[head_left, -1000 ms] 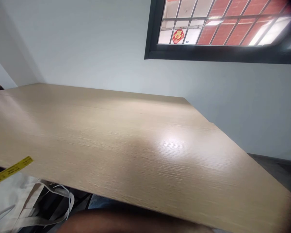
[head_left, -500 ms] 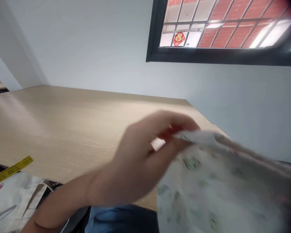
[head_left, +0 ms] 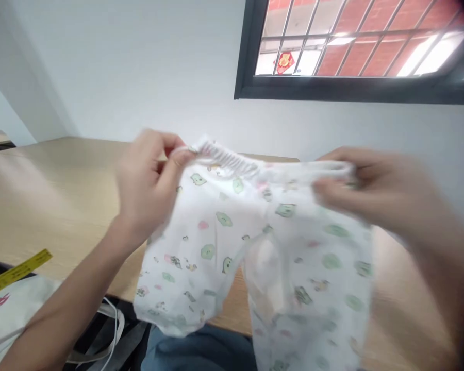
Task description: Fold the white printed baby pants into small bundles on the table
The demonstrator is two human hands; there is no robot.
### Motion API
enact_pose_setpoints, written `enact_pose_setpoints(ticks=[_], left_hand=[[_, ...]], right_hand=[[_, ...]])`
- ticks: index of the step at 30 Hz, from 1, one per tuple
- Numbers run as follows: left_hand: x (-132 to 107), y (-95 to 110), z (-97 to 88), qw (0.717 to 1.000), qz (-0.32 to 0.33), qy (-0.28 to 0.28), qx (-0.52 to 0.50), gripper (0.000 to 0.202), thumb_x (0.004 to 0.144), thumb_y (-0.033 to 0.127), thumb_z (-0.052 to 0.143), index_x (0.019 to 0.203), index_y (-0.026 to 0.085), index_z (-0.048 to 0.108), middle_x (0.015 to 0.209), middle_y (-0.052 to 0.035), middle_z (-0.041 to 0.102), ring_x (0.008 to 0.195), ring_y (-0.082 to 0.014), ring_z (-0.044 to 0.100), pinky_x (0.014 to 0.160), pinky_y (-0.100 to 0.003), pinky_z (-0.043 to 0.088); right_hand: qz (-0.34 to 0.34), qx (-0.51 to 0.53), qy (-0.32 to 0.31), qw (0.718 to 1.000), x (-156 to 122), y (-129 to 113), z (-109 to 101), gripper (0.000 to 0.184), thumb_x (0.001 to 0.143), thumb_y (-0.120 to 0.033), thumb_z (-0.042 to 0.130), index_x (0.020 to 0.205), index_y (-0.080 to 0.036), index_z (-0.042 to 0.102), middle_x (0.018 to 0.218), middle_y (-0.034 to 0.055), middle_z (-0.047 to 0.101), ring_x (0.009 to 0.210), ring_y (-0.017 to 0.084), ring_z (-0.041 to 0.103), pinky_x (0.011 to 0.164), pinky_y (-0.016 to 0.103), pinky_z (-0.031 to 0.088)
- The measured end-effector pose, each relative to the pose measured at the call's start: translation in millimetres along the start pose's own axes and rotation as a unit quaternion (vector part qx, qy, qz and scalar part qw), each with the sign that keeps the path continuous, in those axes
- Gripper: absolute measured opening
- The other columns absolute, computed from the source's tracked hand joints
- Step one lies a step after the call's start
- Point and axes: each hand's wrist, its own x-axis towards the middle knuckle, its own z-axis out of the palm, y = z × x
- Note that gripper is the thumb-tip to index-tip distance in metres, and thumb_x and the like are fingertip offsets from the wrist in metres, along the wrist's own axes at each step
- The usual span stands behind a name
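Note:
I hold up a small white pair of pants [head_left: 224, 242] printed with little green and pink figures, above the near edge of a light wooden table [head_left: 54, 196]. My left hand [head_left: 149, 180] pinches the left end of its gathered elastic waistband. My right hand [head_left: 375, 193] grips the right end, and is blurred. The waistband is stretched between both hands, and the two legs hang down over the table edge toward my lap.
A white cloth bag with straps [head_left: 11, 314] lies low at the left, with a yellow measuring tape [head_left: 17, 270] over it. A white wall stands behind the table, and a dark-framed window [head_left: 355, 85] is at the upper right.
One second ago only the bare table showed. Then my left hand rose with the cloth, and now both hands hold the pants spread by the waistband.

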Motion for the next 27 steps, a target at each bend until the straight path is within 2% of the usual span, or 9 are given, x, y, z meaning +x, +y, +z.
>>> enact_pose_setpoints(ticks=[1,5,9,13,17,20,22,25,27], left_hand=[[0,-14,12.4,1.0,-0.008,-0.022,0.014,0.014,0.086,0.031,0.05,0.079,0.02,0.055,0.078,0.0007,0.057,0.071,-0.0118,0.053,0.058,-0.024,0.043],[-15,-71,77.0,0.969,-0.088,-0.225,0.06,0.016,0.087,0.022,0.047,0.073,0.016,0.053,0.073,0.0,0.056,0.071,-0.0121,0.052,0.066,-0.025,0.041],[-25,-108,132.5,0.942,-0.118,-0.3,0.092,0.018,0.088,0.026,0.047,0.081,0.012,0.056,0.082,-0.0025,0.057,0.076,-0.0132,0.054,0.071,-0.03,0.045],[-19,-122,162.2,0.923,-0.142,-0.337,0.123,0.023,0.088,0.031,0.048,0.098,0.012,0.056,0.097,-0.0056,0.057,0.085,-0.0155,0.056,0.076,-0.035,0.048],[-17,-120,163.1,0.916,-0.141,-0.347,0.143,0.027,0.088,0.031,0.049,0.108,0.013,0.052,0.109,-0.0081,0.053,0.094,-0.0183,0.054,0.08,-0.039,0.046],[-27,-107,141.2,0.913,-0.099,-0.373,0.132,0.029,0.087,0.03,0.049,0.11,0.013,0.051,0.114,-0.0094,0.051,0.102,-0.0211,0.051,0.086,-0.042,0.042],[-40,-95,120.5,0.904,-0.052,-0.412,0.104,0.026,0.087,0.027,0.046,0.109,0.015,0.053,0.113,-0.0082,0.053,0.103,-0.0208,0.05,0.088,-0.04,0.041],[-59,-82,96.1,0.881,0.018,-0.469,0.054,0.027,0.088,0.027,0.039,0.108,0.02,0.056,0.112,-0.0047,0.056,0.099,-0.0193,0.053,0.084,-0.032,0.043],[-69,-79,89.6,0.87,0.049,-0.489,0.032,0.032,0.09,0.028,0.032,0.109,0.019,0.056,0.115,-0.0042,0.056,0.1,-0.0194,0.054,0.083,-0.03,0.044]], right_hand=[[0.004,-0.005,-0.025,1.0,10,6,13,0.01,0.071,-0.028,0.059,0.07,-0.019,0.057,0.054,-0.0046,0.048,0.045,0.008,0.043,0.04,0.02,0.029],[0.044,-0.063,-0.072,0.994,45,63,83,0.021,0.07,-0.03,0.054,0.055,-0.018,0.045,0.05,-0.0052,0.04,0.047,0.009,0.038,0.044,0.022,0.026],[0.094,-0.088,-0.065,0.99,72,118,139,0.02,0.069,-0.027,0.052,0.053,-0.017,0.045,0.051,-0.0045,0.039,0.052,0.01,0.04,0.049,0.023,0.026],[0.125,-0.094,-0.03,0.987,87,143,165,0.014,0.073,-0.022,0.045,0.07,-0.015,0.057,0.059,-0.001,0.048,0.058,0.014,0.046,0.053,0.024,0.032],[0.118,-0.091,-0.015,0.989,89,150,168,0.034,0.075,-0.017,0.043,0.105,-0.01,0.055,0.077,0.0069,0.058,0.071,0.019,0.054,0.065,0.03,0.042],[0.07,-0.082,-0.011,0.994,80,133,169,0.037,0.076,-0.012,0.04,0.11,-0.01,0.054,0.106,0.0149,0.056,0.1,0.024,0.051,0.085,0.036,0.039],[0.029,-0.068,-0.023,0.997,69,109,174,0.034,0.08,-0.013,0.037,0.108,-0.014,0.056,0.114,0.0118,0.055,0.109,0.022,0.046,0.093,0.036,0.035],[-0.075,-0.026,-0.126,0.989,54,66,192,0.028,0.087,-0.021,0.034,0.103,-0.021,0.057,0.11,0.0027,0.059,0.105,0.015,0.051,0.091,0.028,0.04],[-0.165,-0.02,-0.234,0.958,49,45,208,0.032,0.092,-0.024,0.026,0.101,-0.023,0.057,0.104,0.0006,0.061,0.098,0.014,0.055,0.084,0.026,0.044]])
